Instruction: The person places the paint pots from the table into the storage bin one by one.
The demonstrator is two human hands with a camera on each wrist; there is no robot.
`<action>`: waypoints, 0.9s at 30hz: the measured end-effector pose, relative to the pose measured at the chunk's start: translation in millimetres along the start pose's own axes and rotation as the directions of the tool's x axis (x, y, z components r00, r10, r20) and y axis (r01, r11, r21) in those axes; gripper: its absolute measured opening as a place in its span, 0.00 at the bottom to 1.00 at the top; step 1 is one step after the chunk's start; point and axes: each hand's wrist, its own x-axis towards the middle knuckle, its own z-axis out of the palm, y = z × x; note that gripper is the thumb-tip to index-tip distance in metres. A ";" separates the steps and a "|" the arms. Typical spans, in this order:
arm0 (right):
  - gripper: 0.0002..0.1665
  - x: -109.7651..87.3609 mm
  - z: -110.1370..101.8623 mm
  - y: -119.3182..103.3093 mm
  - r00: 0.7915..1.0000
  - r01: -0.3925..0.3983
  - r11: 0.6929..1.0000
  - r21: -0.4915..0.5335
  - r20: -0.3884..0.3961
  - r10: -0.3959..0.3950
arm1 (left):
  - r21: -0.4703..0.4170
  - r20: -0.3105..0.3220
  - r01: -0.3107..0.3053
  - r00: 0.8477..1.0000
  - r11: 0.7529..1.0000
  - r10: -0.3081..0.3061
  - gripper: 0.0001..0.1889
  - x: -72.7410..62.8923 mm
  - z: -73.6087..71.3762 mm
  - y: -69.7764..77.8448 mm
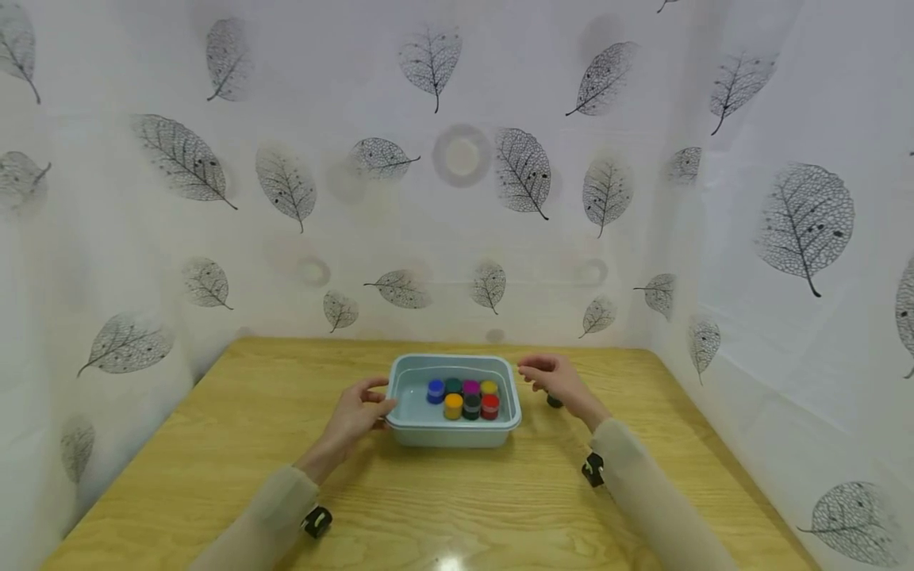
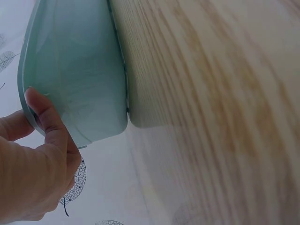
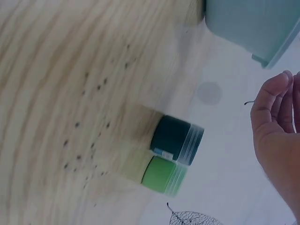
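Note:
A pale blue-green plastic tub [image 1: 457,436] stands on the table with several small paint jars in it: blue [image 1: 435,392], orange [image 1: 453,407], red [image 1: 489,408], magenta [image 1: 471,387], yellow and dark ones. My left hand [image 1: 357,412] grips the tub's left rim, fingers beneath the lip in the left wrist view. Just off the tub's right side hovers my right hand [image 1: 560,385], fingers loosely bent, no object visible in them. Below it, a dark green jar [image 3: 171,138] and a light green jar [image 3: 159,174] stand side by side, mostly hidden in the head view.
The wooden table [image 1: 457,507] ends at a white leaf-printed curtain [image 1: 457,238] behind and at both sides. Black devices [image 1: 316,521] are strapped to both wrists.

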 end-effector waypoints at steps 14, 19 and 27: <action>0.21 -9.2 -28.3 12.9 0.999 -0.038 0.993 -0.115 -0.025 0.036 | 0.006 -0.001 -0.004 1.000 1.000 0.004 0.25 1.3 0.3 -0.8; 0.21 -16.8 -32.4 11.3 0.999 -0.015 0.989 -0.150 -0.033 0.011 | 0.006 -0.001 -0.002 1.000 1.000 0.002 0.25 1.2 -0.2 -0.3; 0.20 -18.9 -43.1 33.0 0.998 -0.021 0.982 -0.188 -0.057 0.010 | -0.002 -0.003 0.009 1.000 1.000 -0.009 0.25 1.0 0.6 -0.5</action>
